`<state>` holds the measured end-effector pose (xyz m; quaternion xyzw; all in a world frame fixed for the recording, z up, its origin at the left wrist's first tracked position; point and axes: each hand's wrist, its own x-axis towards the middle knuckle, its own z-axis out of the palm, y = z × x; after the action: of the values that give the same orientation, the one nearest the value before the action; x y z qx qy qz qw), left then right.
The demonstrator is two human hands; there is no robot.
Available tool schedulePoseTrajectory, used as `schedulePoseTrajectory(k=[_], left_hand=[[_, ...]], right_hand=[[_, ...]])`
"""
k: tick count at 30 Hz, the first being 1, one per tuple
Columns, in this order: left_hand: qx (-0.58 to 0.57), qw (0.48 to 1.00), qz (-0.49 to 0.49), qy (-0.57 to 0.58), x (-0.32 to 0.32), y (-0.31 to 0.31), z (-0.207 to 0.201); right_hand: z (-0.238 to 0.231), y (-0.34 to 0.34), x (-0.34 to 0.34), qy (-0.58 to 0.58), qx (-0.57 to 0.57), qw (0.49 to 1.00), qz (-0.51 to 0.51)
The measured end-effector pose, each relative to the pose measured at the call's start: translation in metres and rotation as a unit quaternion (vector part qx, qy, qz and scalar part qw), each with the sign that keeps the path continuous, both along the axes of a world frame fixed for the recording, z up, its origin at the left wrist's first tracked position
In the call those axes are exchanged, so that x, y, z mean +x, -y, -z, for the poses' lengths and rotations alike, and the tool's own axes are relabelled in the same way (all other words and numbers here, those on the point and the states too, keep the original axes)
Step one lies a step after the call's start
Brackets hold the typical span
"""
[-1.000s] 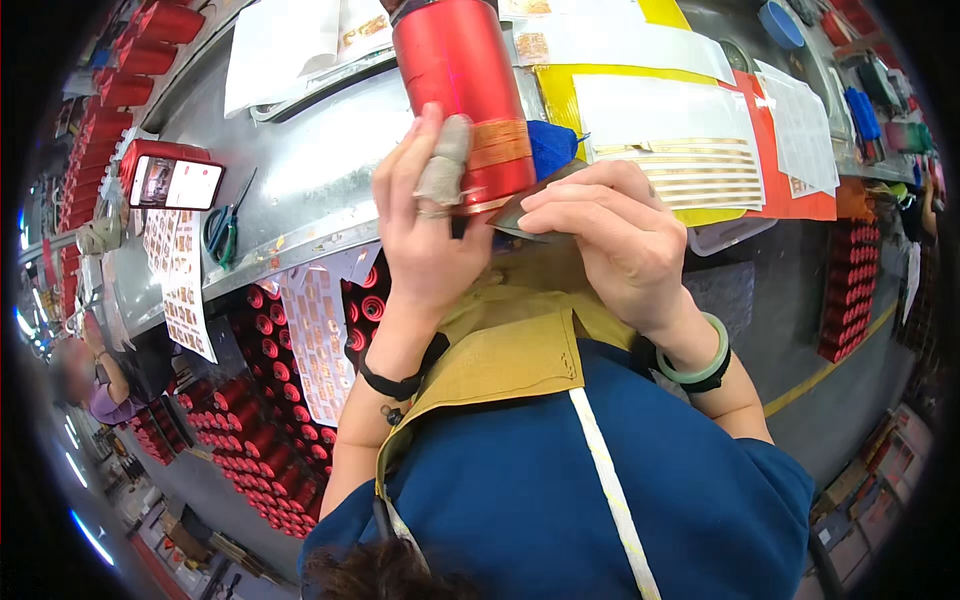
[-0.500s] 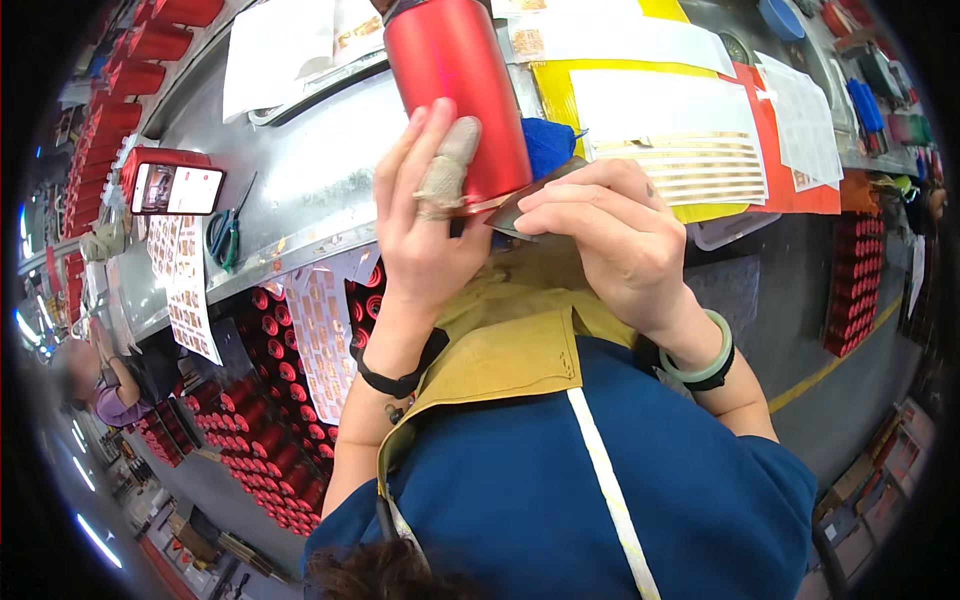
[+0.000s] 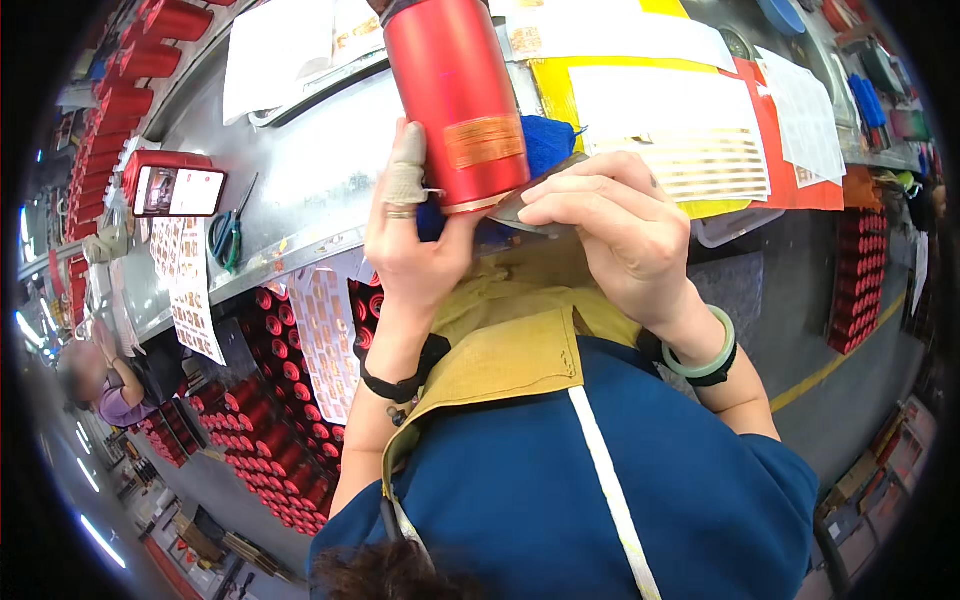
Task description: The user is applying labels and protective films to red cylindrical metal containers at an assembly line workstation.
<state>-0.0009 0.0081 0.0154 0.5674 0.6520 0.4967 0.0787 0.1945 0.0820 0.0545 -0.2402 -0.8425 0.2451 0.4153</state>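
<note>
My left hand [image 3: 412, 240] holds a red metallic bottle [image 3: 450, 75] at its near end, fingers along its left side. A wrap covers one finger. The bottle lies tilted over the bench edge, with an orange-gold label [image 3: 485, 142] on its side. Round its near rim runs a thin gold strip [image 3: 475, 204]. My right hand [image 3: 625, 215] pinches a thin, dark grey flat blade [image 3: 515, 210], its edge against or very close to that rim. A blue cloth [image 3: 548, 145] lies beside the bottle.
A white sheet with gold strips [image 3: 690, 165] lies on yellow and red sheets at right. To the left are a phone [image 3: 178, 190], green-handled scissors [image 3: 226, 240] and a hanging label sheet [image 3: 185, 290]. Red bottles [image 3: 265, 430] stand stacked below; another person [image 3: 115, 385] sits far left.
The bottle has turned, bringing the orange-gold label into sight. My left fingers have slid from the bottle's front to its left side. My right hand with the blade has hardly moved.
</note>
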Motion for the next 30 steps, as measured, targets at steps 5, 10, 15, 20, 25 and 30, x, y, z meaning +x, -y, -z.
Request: schedulePoseTrajectory(k=[5, 10, 15, 20, 25, 30], left_hand=[[0.031, 0.985, -0.026, -0.167, 0.003, 0.0, -0.005], [0.058, 0.985, 0.002, -0.162, 0.001, -0.008, 0.0], [0.058, 0.986, -0.009, -0.153, -0.001, -0.007, -0.001], [0.036, 0.992, -0.001, -0.122, -0.002, -0.006, 0.001], [-0.003, 0.997, 0.021, -0.073, -0.004, 0.0, 0.004], [-0.035, 0.999, 0.005, 0.003, -0.001, 0.002, 0.003]], right_hand=[[-0.001, 0.001, -0.003, -0.009, -0.002, 1.0, 0.005], [-0.002, 0.006, 0.002, 0.013, -0.011, 1.0, -0.025], [-0.004, -0.002, 0.0, -0.023, -0.002, 1.0, -0.01], [-0.003, 0.0, 0.004, 0.021, -0.021, 0.996, -0.084], [-0.005, -0.007, 0.0, -0.01, 0.032, 0.999, -0.015], [0.0, 0.005, 0.009, 0.033, -0.077, 0.987, -0.138]])
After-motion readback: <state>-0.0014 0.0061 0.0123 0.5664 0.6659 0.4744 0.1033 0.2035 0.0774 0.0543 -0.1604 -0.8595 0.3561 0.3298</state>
